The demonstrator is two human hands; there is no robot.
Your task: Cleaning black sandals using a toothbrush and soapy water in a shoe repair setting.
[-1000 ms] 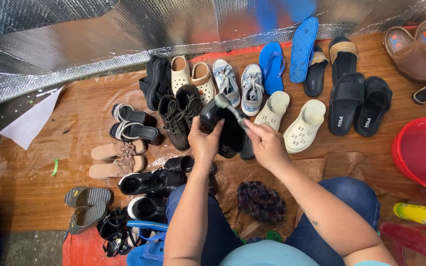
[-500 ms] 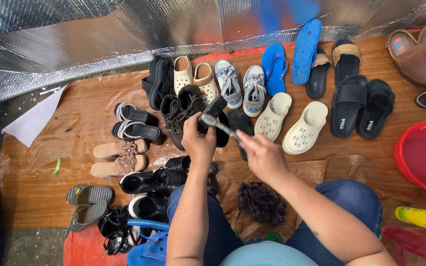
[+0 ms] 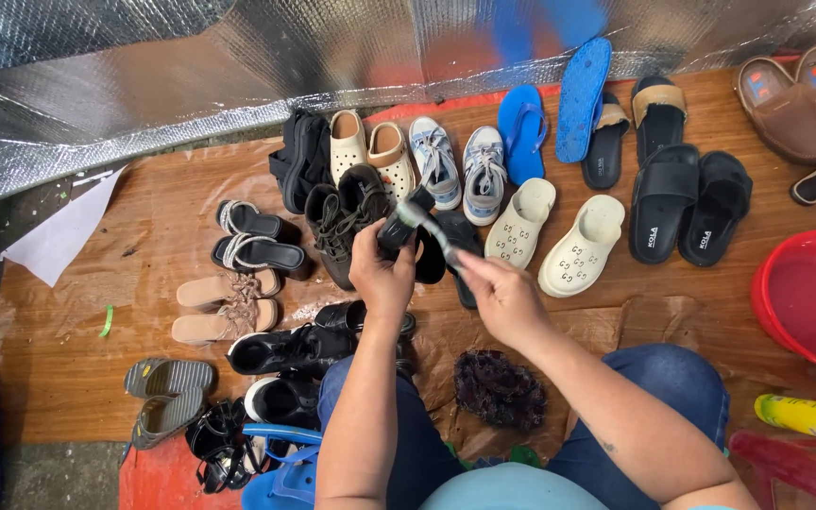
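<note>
1. The left hand (image 3: 382,274) is closed around a small black shoe (image 3: 399,229), holding it up above the middle of the brown wooden board (image 3: 144,378) that carries all the footwear.
2. The right hand (image 3: 502,297) grips a thin brush-like tool with a pale handle (image 3: 438,241); its far end meets the top of the black shoe. The tool is blurred, so its exact kind cannot be told.
3. Judged from this grip, cleaning goes best with the shoe held firm and tilted toward the brush, using short strokes.
4. Just beneath the raised shoe stand a pair of dark lace-up boots (image 3: 337,222) and other black shoes.
5. Toward the board's far edge sit cream clogs (image 3: 363,146), pale blue-and-white trainers (image 3: 460,165) and bright blue flip-flops (image 3: 554,109).
6. To the right lie white perforated clogs (image 3: 559,236) and black slide sandals (image 3: 687,203).
7. A dark crumpled cloth (image 3: 498,387) rests near the person's knees at the near edge.
8. A red plastic basin (image 3: 809,297) sits at the right edge.
</note>
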